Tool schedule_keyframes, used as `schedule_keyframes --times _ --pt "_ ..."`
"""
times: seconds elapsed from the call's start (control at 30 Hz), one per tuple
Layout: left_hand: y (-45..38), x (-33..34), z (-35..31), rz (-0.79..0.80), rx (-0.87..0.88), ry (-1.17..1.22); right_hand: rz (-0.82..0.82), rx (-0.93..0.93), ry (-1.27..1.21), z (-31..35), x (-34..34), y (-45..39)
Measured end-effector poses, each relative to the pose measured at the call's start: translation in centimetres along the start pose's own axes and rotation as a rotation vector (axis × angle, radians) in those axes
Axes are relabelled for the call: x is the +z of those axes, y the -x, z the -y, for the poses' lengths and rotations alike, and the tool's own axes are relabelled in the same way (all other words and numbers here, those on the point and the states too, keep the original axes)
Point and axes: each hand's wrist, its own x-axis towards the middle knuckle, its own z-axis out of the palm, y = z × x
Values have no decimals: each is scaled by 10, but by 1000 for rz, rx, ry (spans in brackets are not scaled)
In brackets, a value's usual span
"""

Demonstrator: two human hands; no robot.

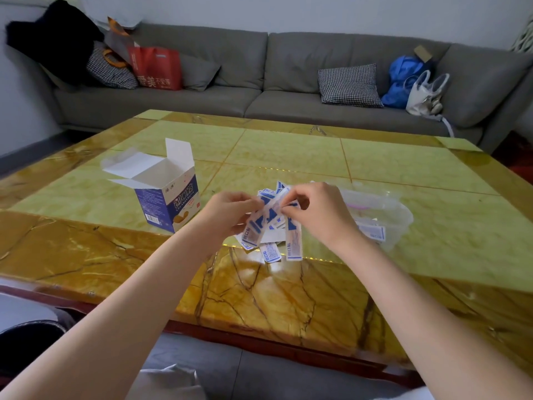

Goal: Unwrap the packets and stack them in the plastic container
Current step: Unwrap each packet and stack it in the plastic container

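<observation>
While both hands pinch one packet (271,209) above the desk (403,226), left grip (230,212) and right grip (314,212) curl on it; beside them sits the container (398,220).

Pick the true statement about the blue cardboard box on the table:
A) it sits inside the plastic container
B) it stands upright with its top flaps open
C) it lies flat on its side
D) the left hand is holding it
B: the blue cardboard box stands upright on the table, white flaps spread open, apart from both hands.
</observation>
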Motion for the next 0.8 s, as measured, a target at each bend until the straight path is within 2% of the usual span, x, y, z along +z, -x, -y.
schedule_keyframes --times 0.1,0.17,0.23,0.3,0.43,0.6,0.8 --pt "-3 -8 -1 -133 -43 122 -114 86 -118 -4 -1 -2" --pt "-3 -11 -1 -182 -41 196 -196 214 -363 -4 -3 -3" --pt "-2 -9 -1 -164 -30 299 -235 335 -626 -2 -2 -4" --pt "1 -4 -4 -127 -34 385 -264 395 -717 -1 3 -5" --pt "3 2 -7 -77 -42 492 -284 362 -551 -1 15 -6" --pt "2 -3 -7 -13 -25 450 -242 150 -212 0 17 -5" --pt "3 -9 -3 -151 -31 228 -64 49 -79 -4 8 -5"
